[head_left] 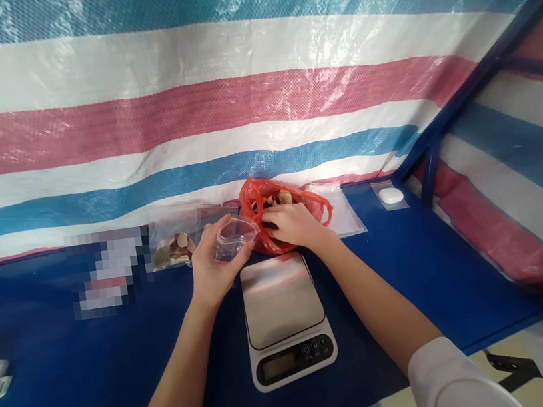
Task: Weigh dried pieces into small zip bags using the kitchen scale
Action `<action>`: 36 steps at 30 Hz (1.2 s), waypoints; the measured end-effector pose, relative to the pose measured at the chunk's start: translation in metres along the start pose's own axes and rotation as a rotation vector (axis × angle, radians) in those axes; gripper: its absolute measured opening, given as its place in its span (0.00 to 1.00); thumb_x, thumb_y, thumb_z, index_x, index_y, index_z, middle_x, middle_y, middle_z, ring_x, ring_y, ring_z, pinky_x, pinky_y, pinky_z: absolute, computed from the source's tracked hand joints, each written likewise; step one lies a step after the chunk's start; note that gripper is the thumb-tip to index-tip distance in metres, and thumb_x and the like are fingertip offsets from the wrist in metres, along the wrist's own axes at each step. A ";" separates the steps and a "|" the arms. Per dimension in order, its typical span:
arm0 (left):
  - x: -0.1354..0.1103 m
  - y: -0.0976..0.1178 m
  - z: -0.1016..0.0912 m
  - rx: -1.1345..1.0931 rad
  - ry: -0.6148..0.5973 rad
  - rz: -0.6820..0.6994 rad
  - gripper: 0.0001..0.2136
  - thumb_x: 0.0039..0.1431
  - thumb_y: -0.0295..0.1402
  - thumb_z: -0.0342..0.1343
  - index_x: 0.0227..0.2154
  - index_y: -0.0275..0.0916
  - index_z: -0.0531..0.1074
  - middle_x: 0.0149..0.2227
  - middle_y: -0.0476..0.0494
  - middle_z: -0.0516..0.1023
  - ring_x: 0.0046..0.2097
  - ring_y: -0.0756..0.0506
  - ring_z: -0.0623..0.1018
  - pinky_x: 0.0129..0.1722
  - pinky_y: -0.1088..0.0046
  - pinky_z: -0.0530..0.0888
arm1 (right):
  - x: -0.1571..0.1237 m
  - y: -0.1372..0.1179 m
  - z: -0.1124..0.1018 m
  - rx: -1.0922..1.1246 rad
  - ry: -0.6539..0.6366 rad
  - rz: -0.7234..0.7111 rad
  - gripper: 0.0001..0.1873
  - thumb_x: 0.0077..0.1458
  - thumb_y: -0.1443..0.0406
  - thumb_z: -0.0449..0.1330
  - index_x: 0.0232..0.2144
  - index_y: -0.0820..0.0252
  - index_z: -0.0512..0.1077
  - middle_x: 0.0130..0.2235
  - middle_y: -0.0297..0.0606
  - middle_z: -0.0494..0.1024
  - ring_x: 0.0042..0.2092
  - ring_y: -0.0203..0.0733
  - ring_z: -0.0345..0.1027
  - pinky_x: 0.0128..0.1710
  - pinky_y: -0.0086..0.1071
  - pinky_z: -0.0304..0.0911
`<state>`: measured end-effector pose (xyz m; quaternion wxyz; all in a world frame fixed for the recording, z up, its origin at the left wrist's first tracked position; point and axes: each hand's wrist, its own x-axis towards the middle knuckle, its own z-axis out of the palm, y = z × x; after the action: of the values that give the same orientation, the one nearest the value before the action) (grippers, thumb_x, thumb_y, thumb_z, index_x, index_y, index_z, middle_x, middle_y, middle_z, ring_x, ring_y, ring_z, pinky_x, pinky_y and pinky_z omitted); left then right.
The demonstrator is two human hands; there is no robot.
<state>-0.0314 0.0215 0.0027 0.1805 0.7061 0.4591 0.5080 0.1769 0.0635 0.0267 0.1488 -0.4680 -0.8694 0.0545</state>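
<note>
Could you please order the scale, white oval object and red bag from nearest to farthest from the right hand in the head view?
1. Red bag: right hand in its opening.
2. Scale: on the wearer's side.
3. White oval object: off to the right.

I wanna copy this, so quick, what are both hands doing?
Left hand: holding a clear plastic bag.
Right hand: in the red bag; can't tell its grip.

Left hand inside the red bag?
No, the left hand holds a clear plastic bag by its mouth beside the red bag, which the right hand reaches into.
</note>
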 end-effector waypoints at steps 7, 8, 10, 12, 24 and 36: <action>-0.001 0.002 -0.003 -0.008 0.002 -0.043 0.27 0.56 0.46 0.64 0.57 0.41 0.71 0.50 0.37 0.80 0.47 0.39 0.80 0.53 0.54 0.76 | 0.002 -0.001 0.008 -0.013 -0.074 -0.041 0.20 0.61 0.69 0.54 0.52 0.51 0.76 0.58 0.36 0.78 0.58 0.52 0.70 0.39 0.37 0.70; -0.002 0.002 -0.003 -0.007 0.004 -0.045 0.27 0.57 0.46 0.64 0.57 0.41 0.71 0.50 0.37 0.80 0.48 0.39 0.80 0.53 0.54 0.76 | 0.002 -0.002 0.009 -0.020 -0.084 -0.043 0.20 0.61 0.70 0.54 0.52 0.51 0.76 0.58 0.37 0.77 0.59 0.52 0.69 0.41 0.38 0.71; -0.003 0.001 -0.003 -0.004 0.001 -0.050 0.27 0.57 0.46 0.64 0.57 0.41 0.71 0.50 0.37 0.80 0.48 0.39 0.80 0.53 0.54 0.76 | 0.002 -0.002 0.010 -0.043 -0.095 -0.049 0.19 0.63 0.69 0.53 0.52 0.52 0.76 0.60 0.37 0.76 0.64 0.55 0.64 0.48 0.42 0.71; -0.003 0.000 -0.004 0.002 -0.004 -0.058 0.27 0.57 0.46 0.64 0.57 0.41 0.71 0.51 0.37 0.80 0.49 0.39 0.80 0.54 0.54 0.76 | 0.002 -0.002 0.009 -0.070 -0.101 -0.055 0.19 0.64 0.69 0.53 0.52 0.53 0.77 0.61 0.37 0.75 0.68 0.59 0.57 0.53 0.46 0.69; -0.005 0.000 -0.004 0.012 -0.001 -0.064 0.27 0.57 0.45 0.64 0.57 0.41 0.71 0.51 0.37 0.81 0.51 0.37 0.80 0.54 0.53 0.76 | 0.001 0.004 0.008 -0.088 -0.134 -0.043 0.20 0.64 0.70 0.51 0.51 0.53 0.77 0.61 0.38 0.75 0.71 0.57 0.52 0.50 0.45 0.70; -0.002 -0.002 -0.009 -0.019 0.043 -0.053 0.25 0.56 0.44 0.65 0.55 0.41 0.73 0.49 0.39 0.81 0.49 0.39 0.80 0.53 0.56 0.76 | -0.001 0.002 -0.005 0.289 0.058 0.044 0.10 0.61 0.66 0.60 0.41 0.56 0.81 0.41 0.38 0.84 0.45 0.44 0.73 0.45 0.35 0.62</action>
<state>-0.0409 0.0191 0.0040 0.1904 0.6808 0.4765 0.5227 0.1805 0.0636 0.0308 0.2383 -0.4618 -0.8375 0.1688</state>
